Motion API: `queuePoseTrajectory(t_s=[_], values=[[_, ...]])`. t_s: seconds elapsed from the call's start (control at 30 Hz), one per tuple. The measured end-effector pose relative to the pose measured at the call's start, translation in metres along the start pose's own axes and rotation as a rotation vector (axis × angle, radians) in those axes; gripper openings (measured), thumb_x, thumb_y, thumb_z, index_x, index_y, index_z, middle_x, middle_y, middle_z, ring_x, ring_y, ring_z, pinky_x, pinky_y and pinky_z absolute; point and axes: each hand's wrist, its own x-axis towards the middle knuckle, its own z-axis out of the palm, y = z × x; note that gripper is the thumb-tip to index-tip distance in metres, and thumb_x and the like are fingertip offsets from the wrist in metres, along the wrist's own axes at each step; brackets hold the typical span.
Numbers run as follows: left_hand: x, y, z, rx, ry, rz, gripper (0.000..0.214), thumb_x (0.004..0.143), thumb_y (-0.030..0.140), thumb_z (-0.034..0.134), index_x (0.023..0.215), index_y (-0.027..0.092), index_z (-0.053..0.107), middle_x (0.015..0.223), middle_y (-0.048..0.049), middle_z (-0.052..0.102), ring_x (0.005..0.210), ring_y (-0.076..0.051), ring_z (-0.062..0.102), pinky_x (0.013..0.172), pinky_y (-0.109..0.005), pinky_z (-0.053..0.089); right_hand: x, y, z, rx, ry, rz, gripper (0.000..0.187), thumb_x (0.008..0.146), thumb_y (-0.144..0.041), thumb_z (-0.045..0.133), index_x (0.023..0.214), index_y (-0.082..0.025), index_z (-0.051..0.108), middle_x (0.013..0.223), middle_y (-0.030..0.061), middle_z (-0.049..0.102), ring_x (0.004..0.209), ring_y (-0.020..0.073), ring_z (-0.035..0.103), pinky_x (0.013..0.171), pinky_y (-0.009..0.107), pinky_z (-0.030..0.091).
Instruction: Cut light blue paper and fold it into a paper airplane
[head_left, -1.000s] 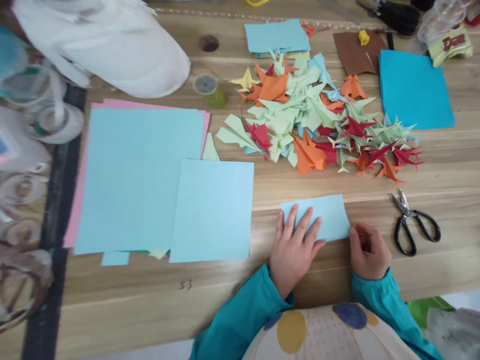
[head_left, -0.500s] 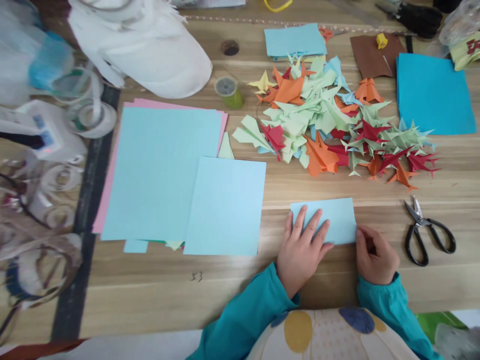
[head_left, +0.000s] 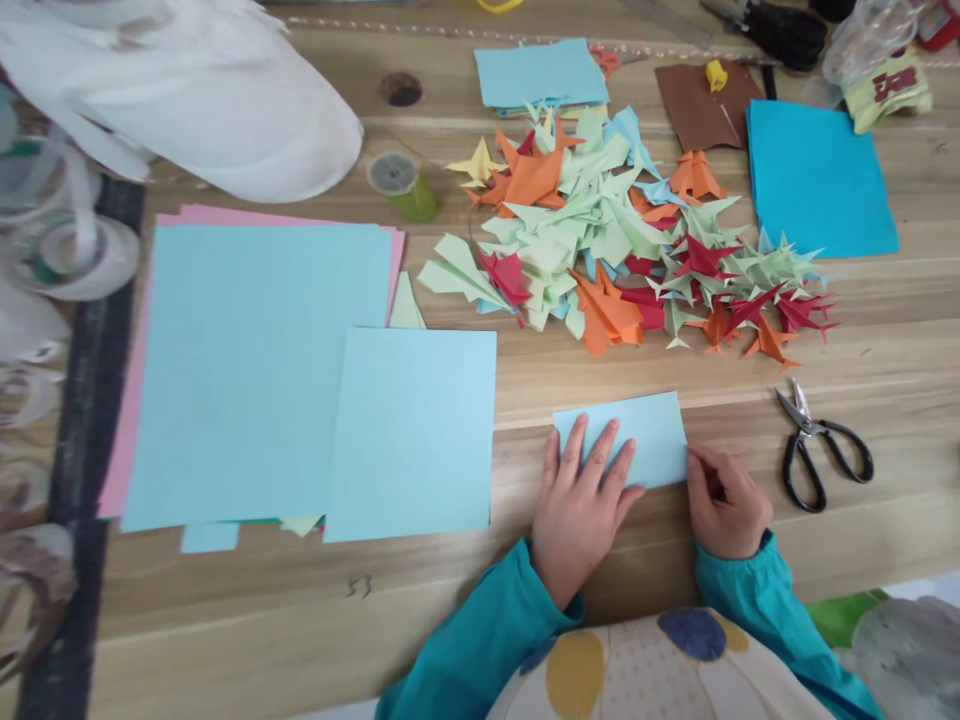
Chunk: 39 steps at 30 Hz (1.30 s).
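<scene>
A light blue paper rectangle [head_left: 656,440], apparently folded, lies on the wooden table in front of me. My left hand [head_left: 581,500] rests flat across its left half, palm down, with the fingers spread. At the paper's lower right edge, my right hand [head_left: 726,500] has thumb and forefinger pinched on the border, while the other fingers curl in. To the right of that hand lie scissors [head_left: 806,430] with black handles, blades slightly apart. Left of my left hand is a square light blue sheet [head_left: 416,430], partly covering a larger light blue sheet [head_left: 255,370] on a pink one.
Beyond my hands spreads a heap of folded paper shapes [head_left: 592,215] in green, orange, red and blue. Behind it are small blue sheets [head_left: 540,75], brown paper [head_left: 709,110] and bright blue paper [head_left: 821,180]. A green thread spool [head_left: 405,185] stands near a white bag [head_left: 247,110].
The whole view has swung to the right, so everything appears further left. Both hands keep nearly the same place on the folded paper.
</scene>
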Motion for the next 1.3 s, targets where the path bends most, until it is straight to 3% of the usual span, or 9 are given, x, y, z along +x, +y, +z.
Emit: queuePoseTrajectory(t_s=[0.4,1.0,1.13,1.3], values=[[0.001,-0.001,-0.002,-0.011,0.007,0.011,0.041,0.084,0.038,0.054,0.122,0.024,0.054,0.136,-0.0058,0.047,0.132,-0.034,0.029,0.105,-0.057,0.022,0.001,-0.005,-0.002,0.043,-0.038,0.020,0.011,0.079,-0.022,0.061,0.084,-0.017,0.069,0.056,-0.0022,0.055,0.047,0.0061,0.046,0.048,0.017,0.039],[0.000,-0.001,-0.002,-0.020,0.000,0.017,0.041,0.084,0.039,0.053,0.121,0.023,0.055,0.136,-0.0036,0.047,0.129,-0.036,0.033,0.105,-0.058,0.022,0.001,-0.006,-0.001,0.031,-0.032,0.034,0.014,0.080,-0.025,0.059,0.082,-0.017,0.070,0.055,-0.0019,0.057,0.045,0.0057,0.047,0.048,0.017,0.040],[0.000,-0.001,-0.002,-0.023,-0.004,0.015,0.041,0.084,0.038,0.053,0.122,0.023,0.055,0.136,-0.0036,0.047,0.129,-0.036,0.032,0.104,-0.058,0.023,0.000,-0.008,-0.001,-0.039,-0.054,0.001,0.018,0.082,-0.028,0.057,0.090,-0.019,0.071,0.062,-0.0001,0.062,0.050,0.0062,0.052,0.051,0.017,0.040],[0.001,-0.001,-0.003,-0.038,0.007,0.008,0.040,0.085,0.039,0.052,0.121,0.024,0.055,0.136,-0.0041,0.047,0.130,-0.035,0.032,0.105,-0.057,0.023,0.003,-0.013,0.001,-0.293,-0.090,-0.036,0.031,0.085,-0.037,0.053,0.107,-0.022,0.067,0.065,0.0001,0.065,0.051,0.0076,0.056,0.048,0.019,0.034]])
